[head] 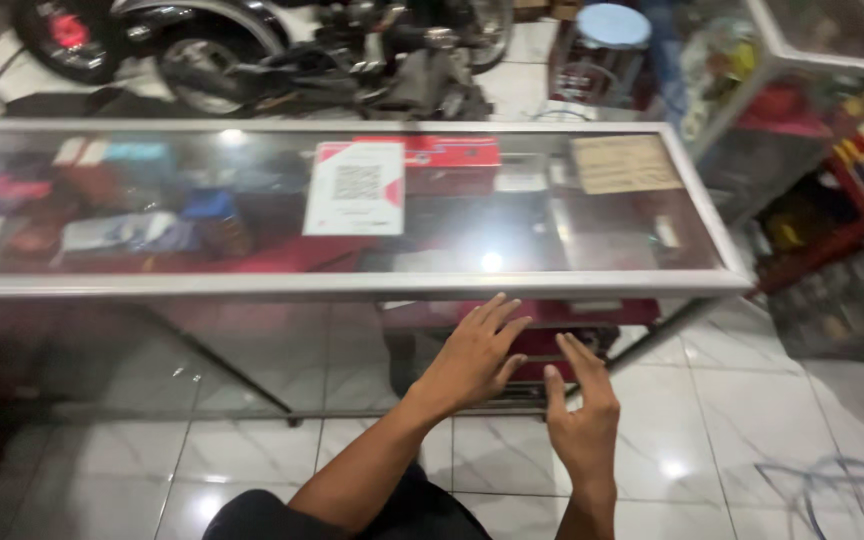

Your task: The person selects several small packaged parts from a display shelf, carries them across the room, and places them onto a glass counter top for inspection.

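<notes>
Both hands are extended toward the front of a glass display counter (352,285) with a metal frame. The left hand (472,360) is flat, fingers spread and open, and holds nothing; its fingertips lie just below the counter's front rail, and contact with the front glass cannot be confirmed. The right hand (582,415) is also open and empty, fingers raised, just beside the left and slightly nearer the body. Behind the hands, on the counter's lower level, sits a dark red box (542,340), partly hidden by the left hand. On the glass top lie 1 white card with a square code (355,188), 1 red box (447,160) behind it and 1 brown paper sheet (624,163) to the right. A motorcycle (252,50) stands beyond the counter; a second glass case (832,60) stands at the right; the floor is glossy white tile (712,440). Risks, as judged: a hard push with flat palms could crack or unseat the front pane; the metal frame edge could nick fingers; reflections on the glass could mislead the reach; the polished tile could let a foot slip.
</notes>
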